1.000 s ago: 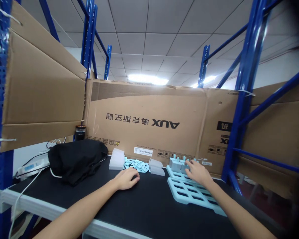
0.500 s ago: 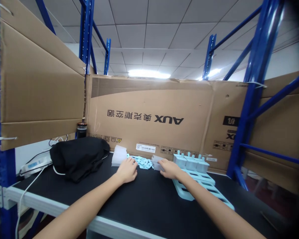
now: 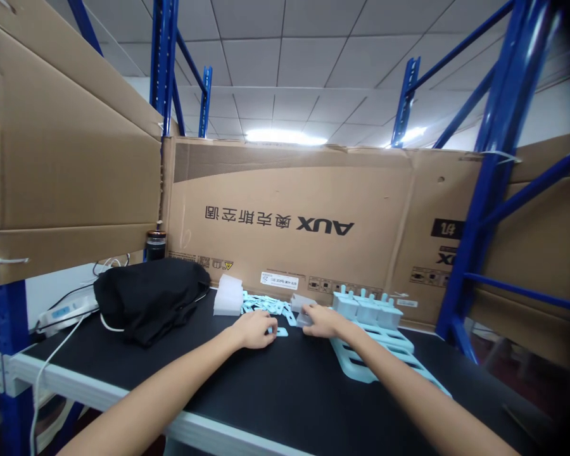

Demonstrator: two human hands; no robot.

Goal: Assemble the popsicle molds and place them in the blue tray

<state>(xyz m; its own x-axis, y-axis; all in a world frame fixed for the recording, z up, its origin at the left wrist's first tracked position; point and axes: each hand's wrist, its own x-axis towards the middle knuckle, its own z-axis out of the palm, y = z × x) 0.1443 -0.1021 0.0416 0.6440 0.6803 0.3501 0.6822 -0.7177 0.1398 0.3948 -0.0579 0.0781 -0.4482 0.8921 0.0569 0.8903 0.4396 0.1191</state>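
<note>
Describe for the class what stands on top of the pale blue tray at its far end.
On the pale blue tray stand white blocks with blue pegs, in a row at the far end. Its nearer slots are bare. The right hand covers the tray's left corner.

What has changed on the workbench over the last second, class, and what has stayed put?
The right hand left the blue tray and moved left to the grey blocks. The left hand slid a little right, a light blue piece now at its fingertips. The black bag, white stack and tray stayed put.
</note>
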